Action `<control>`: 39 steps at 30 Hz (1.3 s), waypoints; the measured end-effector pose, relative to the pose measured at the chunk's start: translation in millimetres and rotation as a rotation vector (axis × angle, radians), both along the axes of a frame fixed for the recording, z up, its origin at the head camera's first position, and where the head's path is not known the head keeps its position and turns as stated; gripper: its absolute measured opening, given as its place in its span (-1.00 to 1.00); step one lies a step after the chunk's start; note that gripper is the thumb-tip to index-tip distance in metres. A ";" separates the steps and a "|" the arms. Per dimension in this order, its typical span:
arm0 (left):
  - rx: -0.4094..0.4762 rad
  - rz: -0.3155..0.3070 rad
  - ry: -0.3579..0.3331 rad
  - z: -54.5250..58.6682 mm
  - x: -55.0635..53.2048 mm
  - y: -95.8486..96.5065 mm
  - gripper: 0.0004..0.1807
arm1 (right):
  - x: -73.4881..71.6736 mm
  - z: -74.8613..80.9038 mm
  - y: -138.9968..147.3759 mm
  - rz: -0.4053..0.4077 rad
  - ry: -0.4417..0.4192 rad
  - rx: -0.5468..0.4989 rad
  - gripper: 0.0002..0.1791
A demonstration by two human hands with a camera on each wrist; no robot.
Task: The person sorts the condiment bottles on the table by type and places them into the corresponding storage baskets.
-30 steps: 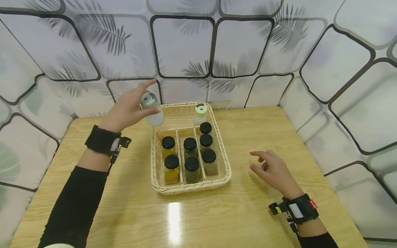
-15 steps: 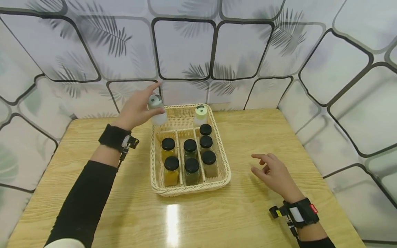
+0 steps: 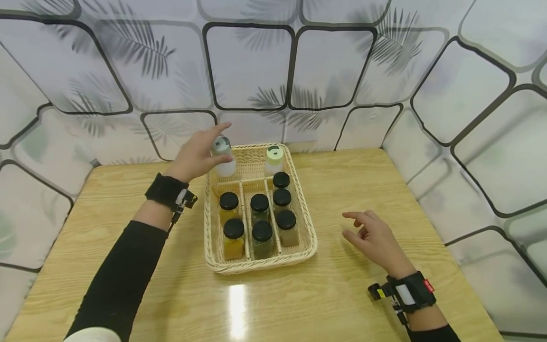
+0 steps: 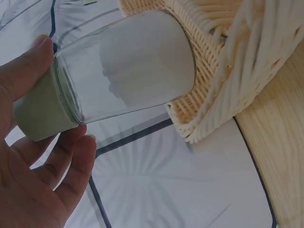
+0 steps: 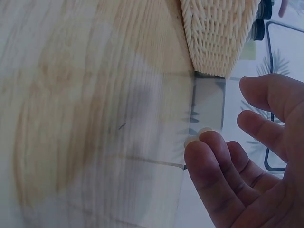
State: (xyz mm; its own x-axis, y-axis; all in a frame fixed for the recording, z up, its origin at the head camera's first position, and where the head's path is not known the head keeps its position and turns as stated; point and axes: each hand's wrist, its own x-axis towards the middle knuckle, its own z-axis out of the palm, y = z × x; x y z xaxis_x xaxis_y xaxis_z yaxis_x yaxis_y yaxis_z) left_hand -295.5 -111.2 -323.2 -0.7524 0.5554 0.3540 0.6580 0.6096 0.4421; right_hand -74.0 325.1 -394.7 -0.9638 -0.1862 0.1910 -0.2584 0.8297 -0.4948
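My left hand [image 3: 197,154] pinches a glass seasoning jar [image 3: 225,167] by its pale green cap, over the back left corner of the wicker basket [image 3: 261,267]. In the left wrist view, white contents fill part of this jar, and its base overlaps the basket's wall. A similar jar with a yellow-green cap [image 3: 274,161] stands in the back right of the basket. Several black-lidded jars [image 3: 233,240] occupy the three front compartments, yellow contents on the left and darker ones in the middle. My right hand [image 3: 376,240] hovers right of the basket, fingers loosely bent, holding nothing.
The basket sits on a wood-grain table [image 3: 350,299], near its back edge. A patterned cloth wall [image 3: 333,71] rises behind the table and along both sides. Thin wicker dividers [image 3: 273,213] separate the front compartments.
My left hand has carried the green-capped jar to the right and slightly down, from the basket's left edge to over its back left corner. My right hand stays nearly still.
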 end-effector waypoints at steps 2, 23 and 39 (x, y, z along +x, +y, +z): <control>-0.014 -0.007 -0.012 -3.7 -1.3 2.6 -0.07 | 1.1 -2.4 0.8 -0.005 -0.003 0.000 -0.50; -0.045 0.006 -0.039 -23.0 -7.5 9.0 -0.08 | 6.5 -10.4 10.8 -0.033 -0.011 0.002 -0.49; -0.085 -0.018 -0.086 -31.4 -14.4 9.8 -0.09 | 6.3 -11.3 13.3 -0.036 -0.028 -0.012 -0.50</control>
State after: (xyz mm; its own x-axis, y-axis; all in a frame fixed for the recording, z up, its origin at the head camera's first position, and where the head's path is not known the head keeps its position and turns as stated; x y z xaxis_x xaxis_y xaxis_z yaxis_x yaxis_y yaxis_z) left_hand -309.8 -101.4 -354.6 -0.7677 0.5940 0.2402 0.6310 0.6358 0.4445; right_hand -67.8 338.4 -406.0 -0.9749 -0.1487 0.1655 -0.2138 0.8321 -0.5118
